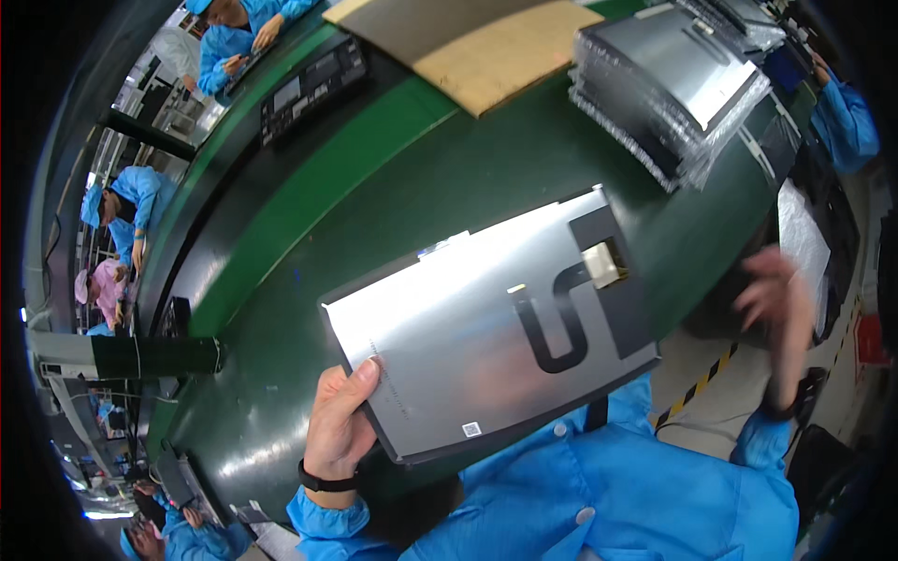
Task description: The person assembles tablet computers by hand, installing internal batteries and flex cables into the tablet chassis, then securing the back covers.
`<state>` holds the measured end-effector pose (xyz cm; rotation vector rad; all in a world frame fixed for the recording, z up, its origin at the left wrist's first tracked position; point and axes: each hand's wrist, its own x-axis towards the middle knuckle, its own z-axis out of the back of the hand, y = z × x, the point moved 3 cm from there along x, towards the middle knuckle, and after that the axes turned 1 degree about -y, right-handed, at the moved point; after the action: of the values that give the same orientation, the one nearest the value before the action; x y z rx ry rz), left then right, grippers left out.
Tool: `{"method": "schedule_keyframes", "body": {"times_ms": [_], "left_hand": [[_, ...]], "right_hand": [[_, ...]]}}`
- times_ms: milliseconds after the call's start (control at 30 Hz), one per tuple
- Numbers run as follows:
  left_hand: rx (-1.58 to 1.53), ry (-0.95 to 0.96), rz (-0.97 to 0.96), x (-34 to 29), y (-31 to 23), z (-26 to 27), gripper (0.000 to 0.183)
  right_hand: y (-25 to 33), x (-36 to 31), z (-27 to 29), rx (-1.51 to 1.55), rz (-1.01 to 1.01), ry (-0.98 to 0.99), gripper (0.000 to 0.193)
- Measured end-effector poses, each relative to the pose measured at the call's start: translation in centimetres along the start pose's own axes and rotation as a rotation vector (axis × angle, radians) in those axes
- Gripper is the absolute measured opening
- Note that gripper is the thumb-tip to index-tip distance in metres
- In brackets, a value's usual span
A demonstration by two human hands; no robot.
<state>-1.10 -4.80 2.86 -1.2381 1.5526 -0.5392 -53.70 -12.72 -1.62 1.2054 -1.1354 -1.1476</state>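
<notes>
My left hand (342,416) grips the lower left corner of a flat display panel (449,341), its thumb lying on the face. The panel has a shiny silver metal back, dark edges, a black curved strip, a gold-coloured patch and a small white code label. It is tilted above the green table, close to my body. Well apart from the panel, my right hand (776,290) is raised at the right, somewhat blurred, holding nothing I can see, with its fingers spread.
A stack of similar silver panels (669,84) in clear bubble wrap stands at the far right of the green table (374,224). Brown cardboard (496,56) lies at the back. Along the conveyor strip sits a dark device (313,89). Several people in work clothes are at other places.
</notes>
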Motion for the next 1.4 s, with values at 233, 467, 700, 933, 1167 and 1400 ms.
{"method": "schedule_keyframes", "body": {"times_ms": [233, 467, 700, 933, 1167, 1400], "left_hand": [[0.578, -0.208, -0.120, -6.3, 2.4, 5.0, 0.042], [0.389, -0.375, -0.189, -5.0, 4.8, 6.5, 0.075], [1.523, 0.381, -0.778, -3.4, 2.6, 0.9, 0.045], [1.332, 0.655, -0.761, -0.2, 2.5, -1.6, 0.043], [1.453, 0.708, -0.923, -0.1, 2.5, -1.0, 0.035], [1.225, 0.738, -0.745, 1.5, 2.5, -2.0, 0.029]], "right_hand": [[0.5, -7.6, -21.2, 0.467, -0.715, 0.479, 0.039], [-1.6, -8.3, -23.9, 0.449, -0.917, 0.606, 0.038], [-1.2, -7.9, -25.1, 0.363, -0.907, 0.652, 0.042], [-1.4, -7.7, -25.3, 0.392, -0.971, 0.727, 0.047], [-1.2, -7.2, -25.4, 0.391, -0.950, 0.763, 0.048], [-1.1, -6.6, -24.9, 0.206, -1.025, 0.788, 0.046]]}}
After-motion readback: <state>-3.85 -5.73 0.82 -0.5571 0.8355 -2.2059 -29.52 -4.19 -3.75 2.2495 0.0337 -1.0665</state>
